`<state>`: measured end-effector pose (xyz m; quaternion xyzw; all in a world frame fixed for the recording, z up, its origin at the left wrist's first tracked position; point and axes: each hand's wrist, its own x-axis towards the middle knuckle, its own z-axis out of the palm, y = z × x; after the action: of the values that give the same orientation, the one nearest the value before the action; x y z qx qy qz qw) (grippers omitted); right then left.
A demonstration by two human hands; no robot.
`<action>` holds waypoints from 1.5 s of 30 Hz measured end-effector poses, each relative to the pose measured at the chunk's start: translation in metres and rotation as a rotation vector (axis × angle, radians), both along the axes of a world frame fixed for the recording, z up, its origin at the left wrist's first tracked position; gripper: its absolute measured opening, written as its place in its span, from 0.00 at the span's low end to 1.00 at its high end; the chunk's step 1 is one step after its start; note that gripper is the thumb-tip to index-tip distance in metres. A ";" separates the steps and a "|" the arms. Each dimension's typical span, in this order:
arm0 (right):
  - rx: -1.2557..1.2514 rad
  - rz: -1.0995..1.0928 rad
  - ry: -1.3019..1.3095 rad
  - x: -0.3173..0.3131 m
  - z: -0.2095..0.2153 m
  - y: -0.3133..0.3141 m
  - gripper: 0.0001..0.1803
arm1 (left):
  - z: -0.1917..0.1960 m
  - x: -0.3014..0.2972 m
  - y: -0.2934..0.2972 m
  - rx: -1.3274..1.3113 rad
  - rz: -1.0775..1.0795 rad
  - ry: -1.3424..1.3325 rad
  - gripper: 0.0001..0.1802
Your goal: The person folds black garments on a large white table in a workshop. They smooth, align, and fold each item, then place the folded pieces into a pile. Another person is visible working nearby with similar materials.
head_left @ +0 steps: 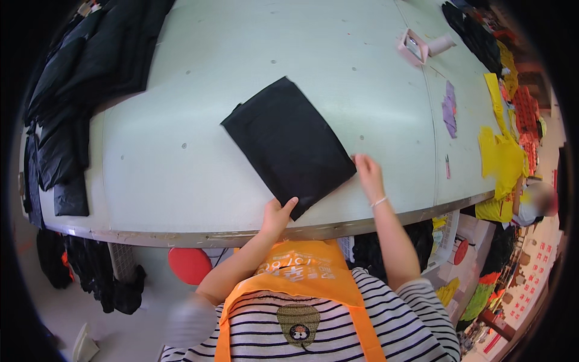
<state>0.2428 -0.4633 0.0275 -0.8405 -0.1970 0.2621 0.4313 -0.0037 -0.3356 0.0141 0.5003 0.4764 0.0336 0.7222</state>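
A folded black cloth lies slanted on the pale table in front of me, a neat rectangle with its near edge toward my body. My left hand grips its nearest corner, thumb on top and the other fingers hidden underneath. At the right corner, my right hand pinches the edge between its fingertips. Most of the cloth rests flat on the tabletop.
Stacks of folded black cloth cover the table's left side. A pink box, a purple scrap and a small pointed tool lie to the right. Beyond are yellow garments and another person. A red stool stands below.
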 end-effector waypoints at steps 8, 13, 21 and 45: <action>0.284 -0.388 -0.057 -0.041 -0.028 -0.028 0.11 | 0.019 0.013 -0.027 -0.213 0.014 0.047 0.25; 0.143 -0.296 -0.179 -0.038 -0.022 -0.031 0.07 | 0.007 0.007 -0.037 -0.083 -0.094 -0.167 0.18; 0.256 0.119 -0.368 -0.002 -0.025 -0.010 0.12 | 0.005 0.001 -0.030 -0.132 -0.115 0.028 0.14; 0.055 0.488 -0.551 0.056 -0.019 -0.047 0.09 | -0.004 0.023 -0.054 -0.408 -0.022 -0.011 0.32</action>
<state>0.2993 -0.5098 0.0089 -0.7961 -0.5071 0.1158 0.3093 0.0190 -0.3894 0.0098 0.3485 0.4640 -0.0689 0.8115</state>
